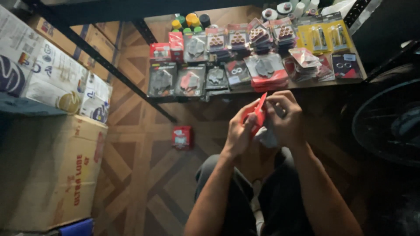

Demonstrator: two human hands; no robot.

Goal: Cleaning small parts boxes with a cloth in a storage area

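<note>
Stacked cardboard boxes [48, 170] fill the left edge of the frame, a plain brown one lowest with printed white cartons [57, 78] above it. On the patterned wood floor [140, 144] at centre lies a small red packet [182, 137], well apart from the hands. Across the top centre and upper right, a low shelf [306, 83] carries rows of blister-packed parts, red-backed and yellow-backed. Just right of centre, the left hand [239, 131] and right hand [284, 118] are both clamped on a thin red card package [260, 114], held edge-on and upright between them above the person's knees, with a pale crumpled piece below it.
</note>
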